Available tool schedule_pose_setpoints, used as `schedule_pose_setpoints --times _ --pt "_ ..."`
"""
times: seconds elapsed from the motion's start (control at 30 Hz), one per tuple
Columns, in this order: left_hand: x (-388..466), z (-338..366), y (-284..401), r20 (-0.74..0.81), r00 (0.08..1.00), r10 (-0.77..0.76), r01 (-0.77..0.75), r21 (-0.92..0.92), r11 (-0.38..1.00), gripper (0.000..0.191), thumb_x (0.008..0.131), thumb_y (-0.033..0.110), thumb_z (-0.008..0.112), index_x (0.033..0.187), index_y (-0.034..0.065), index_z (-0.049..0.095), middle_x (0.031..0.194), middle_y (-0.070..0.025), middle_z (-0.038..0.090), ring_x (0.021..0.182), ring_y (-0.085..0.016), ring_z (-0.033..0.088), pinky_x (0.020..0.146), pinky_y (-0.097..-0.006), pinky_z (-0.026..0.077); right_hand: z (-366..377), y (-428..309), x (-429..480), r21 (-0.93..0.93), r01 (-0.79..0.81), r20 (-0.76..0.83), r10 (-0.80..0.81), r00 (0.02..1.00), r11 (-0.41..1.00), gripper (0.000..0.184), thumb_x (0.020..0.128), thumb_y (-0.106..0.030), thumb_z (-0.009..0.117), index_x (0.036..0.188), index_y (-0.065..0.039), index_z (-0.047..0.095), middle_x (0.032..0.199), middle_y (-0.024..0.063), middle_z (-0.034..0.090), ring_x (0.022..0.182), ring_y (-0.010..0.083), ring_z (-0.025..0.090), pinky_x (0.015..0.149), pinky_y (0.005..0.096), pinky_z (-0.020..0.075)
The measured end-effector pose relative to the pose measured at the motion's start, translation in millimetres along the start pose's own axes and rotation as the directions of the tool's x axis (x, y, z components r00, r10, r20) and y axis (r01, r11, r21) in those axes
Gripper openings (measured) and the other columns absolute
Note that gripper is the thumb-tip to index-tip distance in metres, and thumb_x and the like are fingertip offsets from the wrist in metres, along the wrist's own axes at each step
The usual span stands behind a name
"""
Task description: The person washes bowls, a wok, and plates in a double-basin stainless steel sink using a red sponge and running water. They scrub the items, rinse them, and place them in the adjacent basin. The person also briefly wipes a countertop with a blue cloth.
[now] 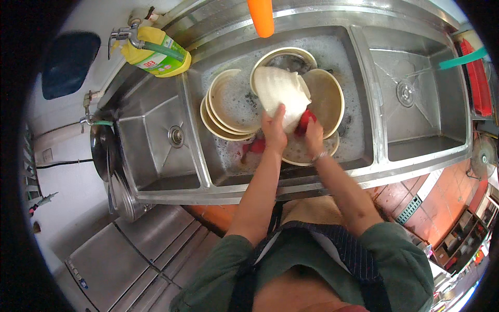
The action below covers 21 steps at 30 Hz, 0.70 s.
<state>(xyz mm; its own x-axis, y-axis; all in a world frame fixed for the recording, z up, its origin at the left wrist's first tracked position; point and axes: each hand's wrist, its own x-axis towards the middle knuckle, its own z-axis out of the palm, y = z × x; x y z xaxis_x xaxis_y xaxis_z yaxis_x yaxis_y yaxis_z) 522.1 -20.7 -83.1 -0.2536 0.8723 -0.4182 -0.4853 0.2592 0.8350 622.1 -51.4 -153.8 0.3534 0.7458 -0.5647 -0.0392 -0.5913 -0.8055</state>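
Over the soapy middle basin my left hand (275, 130) grips the lower left edge of a cream-coloured bowl (281, 91), which is tilted with its outside showing. My right hand (314, 134) holds a red scrubbing cloth or pad (305, 121) against the bowl's right side. Behind and right of it lie more cream bowls, one round (294, 50) at the back and one large (331, 103) at the right. Another bowl (331, 148) sits partly hidden under my right hand. Several nested bowls (224, 132) rest in the suds at the left. A red object (257, 145) lies beside my left wrist.
A stainless-steel side basin (156, 128) with a drain is at the left, another (413, 128) at the right, where a green hose (462, 58) runs water. A yellow detergent jug (167, 58) stands behind the left divider. An orange object (262, 19) hangs over the back rim.
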Motion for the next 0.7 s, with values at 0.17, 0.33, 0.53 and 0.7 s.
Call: schedule_pose_setpoints --times 0.17,0.33,0.53,0.7 --pt "-2 20 3 0.124 0.991 0.049 -0.059 0.083 0.995 0.030 0.081 0.013 0.063 0.105 -0.0015 0.054 0.096 -0.0048 0.059 0.085 -0.013 0.054 0.075 -0.0269 0.043 4 -51 -40 0.011 0.509 -0.044 -0.508 0.860 0.861 0.038 0.090 -0.022 0.046 0.115 0.007 0.045 0.133 0.0268 0.031 0.121 0.0387 0.033 0.101 0.0390 0.0282" --pt "-24 16 36 0.201 0.976 -0.086 0.063 0.121 0.991 0.028 0.079 0.008 0.061 0.105 -0.0014 0.055 0.097 -0.0063 0.061 0.084 -0.013 0.057 0.073 -0.0276 0.045 2 -87 31 -0.422 0.871 0.155 -0.926 0.344 0.252 0.034 0.087 -0.023 0.049 0.111 0.001 0.051 0.117 0.0223 0.049 0.106 0.0390 0.048 0.095 0.0416 0.0352" --pt "-48 -18 77 0.333 0.919 -0.212 0.159 0.180 0.971 0.033 0.079 0.009 0.062 0.109 -0.0024 0.055 0.100 -0.0083 0.061 0.088 -0.016 0.058 0.077 -0.0297 0.046 -23 -186 42 0.011 0.269 0.682 -0.204 0.702 0.963 0.038 0.086 -0.033 0.050 0.109 -0.004 0.057 0.102 0.0085 0.061 0.084 0.0144 0.059 0.076 0.0292 0.0480" --pt "-51 -12 97 0.344 0.939 -0.008 0.100 -0.250 0.963 0.041 0.081 0.010 0.060 0.117 -0.0032 0.048 0.110 -0.0132 0.057 0.098 -0.022 0.057 0.086 -0.0360 0.046 -34 -140 69 0.427 -0.291 0.732 -0.138 0.667 0.856 0.033 0.089 -0.029 0.046 0.108 -0.004 0.056 0.102 0.0068 0.061 0.088 0.0148 0.059 0.076 0.0292 0.0490"
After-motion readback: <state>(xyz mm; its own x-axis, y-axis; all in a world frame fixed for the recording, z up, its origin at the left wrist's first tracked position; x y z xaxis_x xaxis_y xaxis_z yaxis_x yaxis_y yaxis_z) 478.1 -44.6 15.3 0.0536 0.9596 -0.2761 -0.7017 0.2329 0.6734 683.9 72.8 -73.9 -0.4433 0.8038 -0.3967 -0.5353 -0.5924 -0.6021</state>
